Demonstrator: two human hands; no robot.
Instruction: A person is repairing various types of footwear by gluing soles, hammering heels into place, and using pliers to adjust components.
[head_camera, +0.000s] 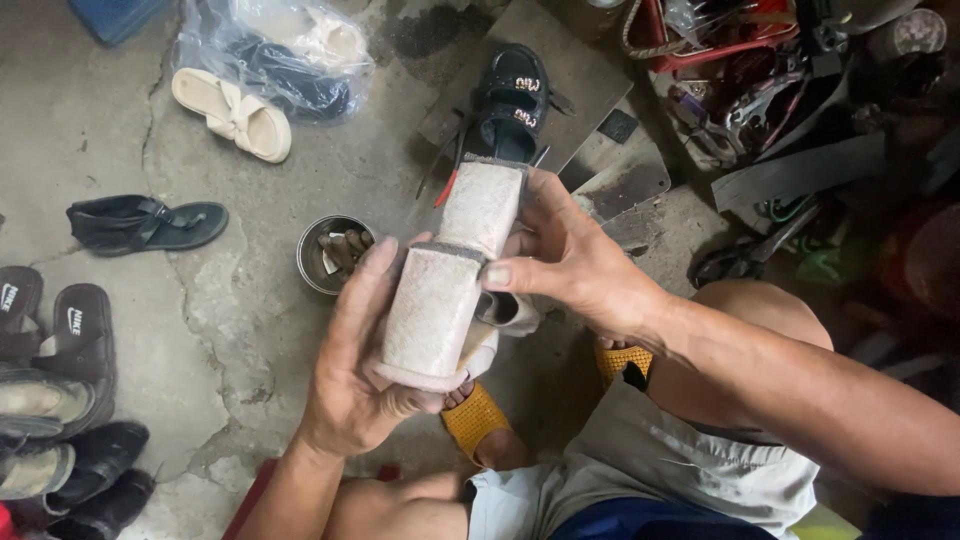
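Fingers (372, 290) of the left hand (355, 370) are wrapping under a pale sandal (450, 275), cradling it sole-up above the concrete floor (240, 300), while the right hand (570, 260) is pinching its edge, steadying the worn sole for viewing.

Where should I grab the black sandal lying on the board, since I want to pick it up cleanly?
Judging by its pose, take the black sandal by its raised top straps, coming from above: it lies sole-down on the board, so the straps stand up and offer a grip.
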